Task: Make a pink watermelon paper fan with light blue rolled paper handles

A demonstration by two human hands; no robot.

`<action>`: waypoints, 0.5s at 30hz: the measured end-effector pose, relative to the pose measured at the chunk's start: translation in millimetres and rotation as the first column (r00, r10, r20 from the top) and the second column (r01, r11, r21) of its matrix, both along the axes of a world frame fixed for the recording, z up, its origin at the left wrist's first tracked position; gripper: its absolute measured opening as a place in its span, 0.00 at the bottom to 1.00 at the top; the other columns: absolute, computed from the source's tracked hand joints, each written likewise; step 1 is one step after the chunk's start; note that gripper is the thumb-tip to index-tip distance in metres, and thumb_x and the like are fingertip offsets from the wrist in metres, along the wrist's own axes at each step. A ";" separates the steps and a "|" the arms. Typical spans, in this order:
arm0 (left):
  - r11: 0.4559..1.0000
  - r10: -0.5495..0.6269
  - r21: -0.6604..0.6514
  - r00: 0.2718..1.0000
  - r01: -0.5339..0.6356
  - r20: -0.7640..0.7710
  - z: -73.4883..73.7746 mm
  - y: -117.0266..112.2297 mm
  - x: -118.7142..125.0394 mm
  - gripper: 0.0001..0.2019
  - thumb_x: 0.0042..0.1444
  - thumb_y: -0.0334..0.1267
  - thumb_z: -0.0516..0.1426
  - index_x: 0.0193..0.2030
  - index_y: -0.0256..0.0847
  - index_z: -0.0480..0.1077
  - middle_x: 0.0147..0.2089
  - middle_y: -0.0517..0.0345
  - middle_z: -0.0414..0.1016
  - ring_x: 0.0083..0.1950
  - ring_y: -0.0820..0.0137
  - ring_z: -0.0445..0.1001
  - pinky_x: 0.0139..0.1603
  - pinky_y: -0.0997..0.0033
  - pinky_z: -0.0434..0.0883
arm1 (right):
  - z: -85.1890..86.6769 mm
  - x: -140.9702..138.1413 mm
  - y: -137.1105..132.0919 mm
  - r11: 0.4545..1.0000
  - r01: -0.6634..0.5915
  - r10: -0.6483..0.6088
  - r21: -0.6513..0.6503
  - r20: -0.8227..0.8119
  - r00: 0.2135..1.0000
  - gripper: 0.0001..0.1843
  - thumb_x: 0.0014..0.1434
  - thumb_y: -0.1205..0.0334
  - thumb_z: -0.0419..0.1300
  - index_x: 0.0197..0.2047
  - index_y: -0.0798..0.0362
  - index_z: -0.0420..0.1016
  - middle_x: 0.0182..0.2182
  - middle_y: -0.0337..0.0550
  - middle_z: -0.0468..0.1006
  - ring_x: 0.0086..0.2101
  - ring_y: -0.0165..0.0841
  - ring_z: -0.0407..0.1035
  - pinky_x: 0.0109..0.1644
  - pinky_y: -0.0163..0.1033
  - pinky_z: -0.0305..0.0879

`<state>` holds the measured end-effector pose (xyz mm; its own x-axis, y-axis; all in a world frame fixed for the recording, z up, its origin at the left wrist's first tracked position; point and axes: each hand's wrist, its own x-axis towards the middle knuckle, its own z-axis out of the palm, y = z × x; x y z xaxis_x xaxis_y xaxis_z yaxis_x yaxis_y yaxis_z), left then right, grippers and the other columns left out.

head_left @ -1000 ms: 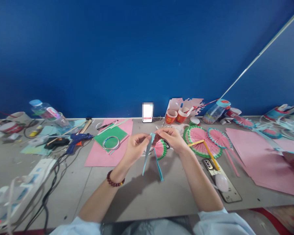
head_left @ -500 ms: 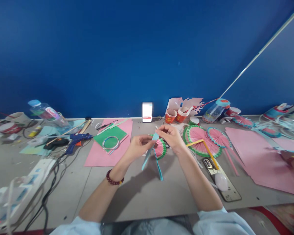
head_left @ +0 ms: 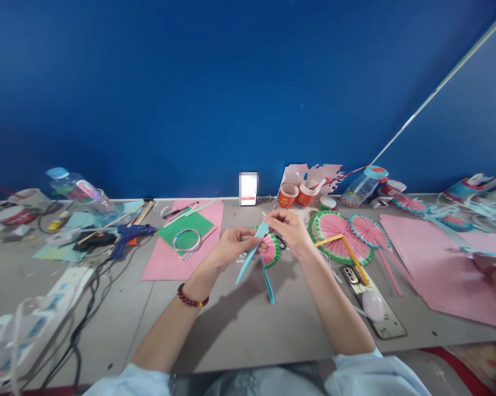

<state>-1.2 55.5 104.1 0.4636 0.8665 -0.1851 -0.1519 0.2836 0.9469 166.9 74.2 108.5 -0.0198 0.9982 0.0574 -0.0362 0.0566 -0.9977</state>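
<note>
1 blue strip pinched nr top by R hand, lower by L hand

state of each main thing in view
Left hand, pinching blue strip
Right hand, pinching its upper end
Blue strip, held slanting
Small green-edged fan, open, partly hidden
Large green-edged fan, open
Standing phone, screen lit
Flat phone, back up
Bottle, cap on
Red cups, upright
Power strip, red light on
</note>
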 end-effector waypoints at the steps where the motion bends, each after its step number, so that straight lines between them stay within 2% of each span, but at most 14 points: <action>1: 1.000 0.001 0.001 1.000 -0.001 -0.001 0.2 0.0 0.2 0.16 0.44 0.44 0.67 0.35 0.33 0.76 0.29 0.48 0.80 0.30 0.68 0.78 0.35 0.71 0.74 | 0.2 0.1 -0.1 1.000 0.000 0.000 0.000 0.002 1.000 0.16 0.41 0.50 0.69 0.25 0.55 0.74 0.18 0.36 0.70 0.21 0.26 0.62 0.28 0.34 0.60; 9: 0.999 0.040 -0.010 0.997 -0.040 -0.059 -0.6 0.3 1.1 0.18 0.40 0.46 0.68 0.33 0.32 0.76 0.29 0.47 0.80 0.30 0.65 0.79 0.35 0.69 0.74 | -1.4 -0.2 0.3 0.999 -0.035 0.035 0.004 -0.013 0.999 0.16 0.42 0.51 0.69 0.25 0.55 0.73 0.19 0.36 0.71 0.21 0.26 0.64 0.28 0.34 0.61; 12: 0.998 0.067 -0.006 0.995 -0.068 -0.074 -1.4 1.0 1.1 0.19 0.38 0.46 0.68 0.33 0.32 0.76 0.28 0.48 0.80 0.30 0.64 0.79 0.34 0.68 0.74 | -2.9 2.7 0.9 0.988 -0.151 0.150 -0.014 -0.058 0.987 0.15 0.45 0.51 0.67 0.27 0.55 0.73 0.21 0.36 0.73 0.23 0.26 0.66 0.29 0.33 0.62; 15: 0.997 0.082 0.017 0.993 -0.081 -0.080 -2.2 2.5 0.7 0.20 0.37 0.48 0.69 0.31 0.33 0.76 0.28 0.48 0.80 0.30 0.63 0.79 0.34 0.67 0.74 | -4.5 5.6 1.8 0.951 -0.301 0.296 -0.071 -0.073 0.952 0.16 0.48 0.50 0.66 0.30 0.55 0.74 0.22 0.38 0.75 0.23 0.27 0.67 0.30 0.34 0.63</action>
